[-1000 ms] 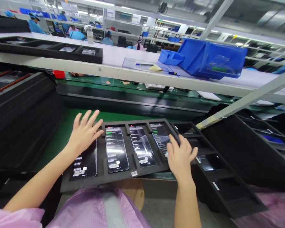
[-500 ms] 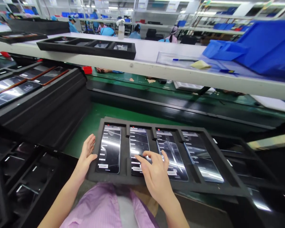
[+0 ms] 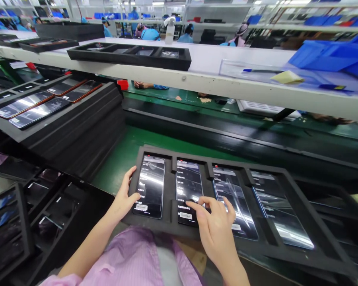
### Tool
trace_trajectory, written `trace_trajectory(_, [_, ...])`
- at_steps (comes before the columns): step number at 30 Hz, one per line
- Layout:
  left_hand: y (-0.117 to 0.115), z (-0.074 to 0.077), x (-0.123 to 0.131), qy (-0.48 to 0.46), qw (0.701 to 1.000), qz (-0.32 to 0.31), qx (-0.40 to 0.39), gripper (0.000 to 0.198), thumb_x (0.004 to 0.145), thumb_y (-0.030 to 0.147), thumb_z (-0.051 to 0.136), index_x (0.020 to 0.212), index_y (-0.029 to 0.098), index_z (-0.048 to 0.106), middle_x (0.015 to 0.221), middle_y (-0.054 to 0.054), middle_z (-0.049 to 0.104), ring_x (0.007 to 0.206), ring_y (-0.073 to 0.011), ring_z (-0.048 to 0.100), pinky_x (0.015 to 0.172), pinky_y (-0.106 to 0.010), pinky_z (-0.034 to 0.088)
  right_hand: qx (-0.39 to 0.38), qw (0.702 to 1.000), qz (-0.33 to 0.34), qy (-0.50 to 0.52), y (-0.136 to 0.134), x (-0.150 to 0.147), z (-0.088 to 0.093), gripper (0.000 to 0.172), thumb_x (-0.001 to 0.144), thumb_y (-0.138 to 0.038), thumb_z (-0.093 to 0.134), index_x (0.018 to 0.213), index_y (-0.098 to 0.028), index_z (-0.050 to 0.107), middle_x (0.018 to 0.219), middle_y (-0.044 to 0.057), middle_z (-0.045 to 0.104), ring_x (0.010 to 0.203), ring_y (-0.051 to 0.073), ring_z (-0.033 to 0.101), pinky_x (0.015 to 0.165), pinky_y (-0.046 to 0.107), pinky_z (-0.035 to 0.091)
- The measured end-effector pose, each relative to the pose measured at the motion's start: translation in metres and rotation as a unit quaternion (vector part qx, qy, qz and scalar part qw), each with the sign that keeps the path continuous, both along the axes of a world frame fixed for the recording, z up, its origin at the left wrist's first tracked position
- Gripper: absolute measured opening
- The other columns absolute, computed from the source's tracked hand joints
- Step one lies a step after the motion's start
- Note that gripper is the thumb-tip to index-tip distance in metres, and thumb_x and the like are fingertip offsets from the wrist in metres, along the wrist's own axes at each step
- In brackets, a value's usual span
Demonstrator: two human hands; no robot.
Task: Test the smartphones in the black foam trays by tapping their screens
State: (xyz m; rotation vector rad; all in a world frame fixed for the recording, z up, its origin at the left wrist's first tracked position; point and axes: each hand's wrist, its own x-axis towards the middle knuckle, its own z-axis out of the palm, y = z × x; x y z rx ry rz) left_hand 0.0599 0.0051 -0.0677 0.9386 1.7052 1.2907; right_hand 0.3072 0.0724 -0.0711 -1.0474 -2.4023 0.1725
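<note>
A black foam tray (image 3: 167, 190) lies before me with several phones in its slots, the lit ones showing lists of text. My left hand (image 3: 123, 198) is at the tray's left end, fingers stretched along its side, thumb over the left edge of the first phone (image 3: 152, 180). With the index fingertip, my right hand (image 3: 216, 228) touches the lower screen of the second phone (image 3: 189, 178); its other fingers are spread and hold nothing. Beyond that hand lie the third phone (image 3: 226, 188), partly covered by it, and the fourth phone (image 3: 282, 210).
At left rises a stack of foam trays (image 3: 77, 123) with phones on top. A white shelf (image 3: 205, 81) crosses ahead, carrying another black tray (image 3: 131, 59), a bottle (image 3: 170, 31) and a blue bin (image 3: 325, 57). Co-workers sit farther back.
The view has turned a little left, so things appear shifted right. My left thumb has come over the first phone's edge. The lists on the first two phones have scrolled slightly.
</note>
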Motion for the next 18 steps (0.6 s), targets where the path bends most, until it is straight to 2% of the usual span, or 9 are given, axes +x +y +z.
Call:
trace_trajectory(3, [0.008, 0.002, -0.006, 0.021, 1.000, 0.001, -0.006, 0.077, 0.061, 0.015, 0.057, 0.134, 0.024, 0.034, 0.137, -0.008, 0.042, 0.123, -0.0272, 0.041, 0.106, -0.046, 0.029, -0.023, 1.000, -0.008, -0.018, 0.001, -0.002, 0.000, 0.039, 0.093, -0.026, 0.026, 0.093, -0.028, 0.066, 0.091, 0.002, 0.056, 0.088, 0.017, 0.052, 0.103, 0.051, 0.019])
trace_trajectory(5, [0.017, 0.002, -0.011, 0.028, 0.999, 0.022, -0.007, 0.067, 0.071, 0.026, 0.056, 0.134, 0.022, 0.035, 0.136, -0.010, 0.042, 0.123, -0.0275, 0.041, 0.106, -0.048, 0.028, -0.014, 0.999, -0.029, -0.034, 0.001, -0.006, 0.000, 0.037, 0.093, -0.029, 0.027, 0.103, -0.027, 0.062, 0.097, 0.005, 0.055, 0.095, 0.020, 0.052, 0.103, 0.055, 0.019])
trace_trajectory(7, [0.023, 0.000, -0.014, 0.021, 0.999, 0.043, -0.006, 0.055, 0.085, 0.040, 0.038, 0.136, 0.022, 0.031, 0.134, -0.012, 0.044, 0.120, -0.0261, 0.044, 0.104, -0.049, 0.030, 0.015, 0.997, -0.062, -0.044, 0.000, -0.011, 0.000, 0.038, 0.093, -0.033, 0.028, 0.121, -0.025, 0.052, 0.106, 0.009, 0.054, 0.100, 0.024, 0.050, 0.101, 0.058, 0.019])
trace_trajectory(9, [0.026, -0.003, -0.014, 0.008, 0.999, 0.049, -0.002, 0.052, 0.090, 0.044, 0.019, 0.138, 0.024, 0.027, 0.135, -0.011, 0.044, 0.121, -0.0242, 0.045, 0.103, -0.048, 0.032, 0.036, 0.994, -0.096, -0.043, -0.001, -0.014, -0.001, 0.044, 0.092, -0.036, 0.026, 0.132, -0.023, 0.040, 0.111, 0.012, 0.051, 0.101, 0.026, 0.049, 0.100, 0.061, 0.020])
trace_trajectory(10, [0.025, -0.005, -0.014, 0.002, 0.999, 0.046, 0.000, 0.051, 0.091, 0.043, 0.018, 0.138, 0.025, 0.027, 0.138, -0.010, 0.042, 0.123, -0.0237, 0.044, 0.103, -0.047, 0.032, 0.039, 0.993, -0.103, -0.042, -0.001, -0.014, -0.002, 0.045, 0.092, -0.036, 0.026, 0.135, -0.024, 0.037, 0.112, 0.012, 0.050, 0.100, 0.026, 0.049, 0.100, 0.061, 0.021])
trace_trajectory(12, [0.022, -0.009, -0.013, -0.007, 1.000, 0.029, 0.004, 0.053, 0.087, 0.039, 0.030, 0.138, 0.026, 0.026, 0.143, -0.008, 0.038, 0.129, -0.0238, 0.037, 0.105, -0.045, 0.031, 0.039, 0.993, -0.105, -0.044, -0.001, -0.013, -0.003, 0.045, 0.092, -0.035, 0.025, 0.135, -0.026, 0.036, 0.113, 0.011, 0.049, 0.101, 0.026, 0.049, 0.100, 0.061, 0.020])
trace_trajectory(14, [0.018, -0.010, -0.012, -0.013, 1.000, 0.010, 0.008, 0.065, 0.078, 0.029, 0.043, 0.139, 0.026, 0.023, 0.147, -0.007, 0.032, 0.134, -0.0242, 0.030, 0.106, -0.044, 0.030, 0.038, 0.993, -0.097, -0.051, 0.000, -0.009, -0.005, 0.044, 0.092, -0.035, 0.027, 0.133, -0.027, 0.038, 0.113, 0.011, 0.049, 0.102, 0.026, 0.049, 0.101, 0.061, 0.020])
trace_trajectory(18, [0.011, -0.008, -0.012, -0.018, 1.000, -0.019, 0.005, 0.081, 0.064, 0.017, 0.047, 0.140, 0.026, 0.021, 0.150, -0.005, 0.027, 0.135, -0.0254, 0.027, 0.107, -0.045, 0.029, 0.036, 0.995, -0.076, -0.052, 0.001, -0.003, -0.008, 0.041, 0.091, -0.034, 0.030, 0.129, -0.027, 0.043, 0.111, 0.009, 0.050, 0.100, 0.025, 0.049, 0.100, 0.060, 0.021])
